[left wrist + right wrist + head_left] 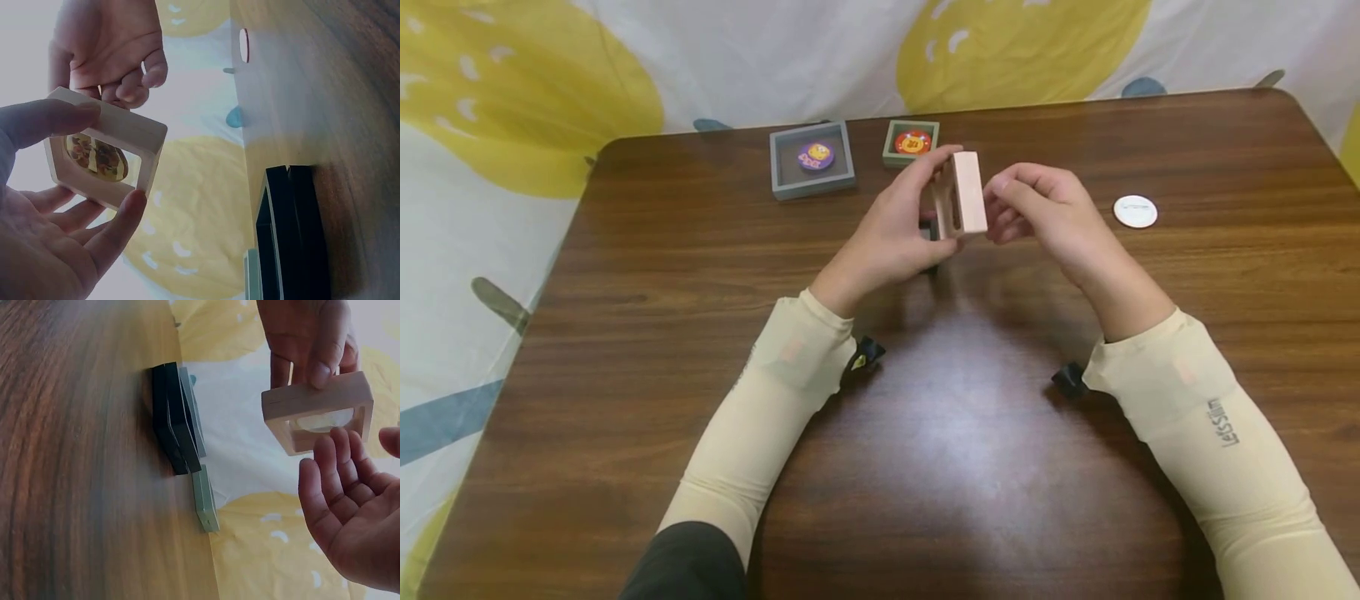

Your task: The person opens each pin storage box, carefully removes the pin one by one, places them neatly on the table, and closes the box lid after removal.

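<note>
My left hand [887, 225] holds a pale pinkish square display frame [972, 193] upright above the table, thumb on one edge and fingers on the opposite one. Inside its window, a round shiny badge [97, 157] hangs in see-through film. Close beside the frame is my right hand [1056, 212], fingers loosely bent and thumb apart. Its fingertips [339, 436] come up to the window side; whether they touch the film I cannot tell. Nothing is visible in that hand. Behind the left hand, a black frame [167, 419] stands on the table, mostly hidden in the head view.
At the table's back lie a grey frame [775, 169] with a purple badge [816, 156] and a smaller green frame [887, 148] with a red badge [913, 142]. A white round disc [1135, 212] lies to the right. A patterned cloth [790, 50] hangs behind.
</note>
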`<action>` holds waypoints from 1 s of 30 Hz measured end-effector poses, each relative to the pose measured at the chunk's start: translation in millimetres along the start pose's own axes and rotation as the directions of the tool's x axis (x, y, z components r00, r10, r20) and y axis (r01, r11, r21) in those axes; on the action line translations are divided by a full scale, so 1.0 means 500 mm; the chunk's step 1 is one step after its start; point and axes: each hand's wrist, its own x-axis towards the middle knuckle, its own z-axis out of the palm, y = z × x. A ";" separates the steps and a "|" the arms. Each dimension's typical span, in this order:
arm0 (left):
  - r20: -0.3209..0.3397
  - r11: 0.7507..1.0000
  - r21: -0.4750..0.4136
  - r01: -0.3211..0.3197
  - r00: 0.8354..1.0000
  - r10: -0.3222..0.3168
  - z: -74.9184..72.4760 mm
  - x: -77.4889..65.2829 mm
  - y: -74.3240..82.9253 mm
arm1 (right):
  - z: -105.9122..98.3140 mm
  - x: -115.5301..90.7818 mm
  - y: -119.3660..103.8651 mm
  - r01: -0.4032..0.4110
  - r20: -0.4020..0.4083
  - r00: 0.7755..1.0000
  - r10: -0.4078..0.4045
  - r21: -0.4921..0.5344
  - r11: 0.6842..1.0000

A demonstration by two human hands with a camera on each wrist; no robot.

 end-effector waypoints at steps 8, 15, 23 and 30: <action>0.048 0.999 0.037 0.004 0.999 -0.006 0.003 -0.001 0.001 | 0.004 -0.002 0.001 -0.047 0.049 0.998 0.047 0.001 0.999; 0.110 0.998 0.067 0.009 0.994 -0.016 0.002 -0.003 0.003 | 0.006 -0.001 0.005 -0.067 0.073 0.995 0.066 0.013 0.998; 0.145 0.985 0.164 0.060 0.986 -0.084 0.001 0.000 0.002 | 0.005 -0.003 0.005 -0.079 0.050 0.996 0.076 0.062 0.995; -0.044 0.979 0.000 0.205 0.978 -0.205 -0.002 -0.002 0.006 | 0.005 0.000 0.006 -0.111 0.010 0.994 0.111 0.066 0.992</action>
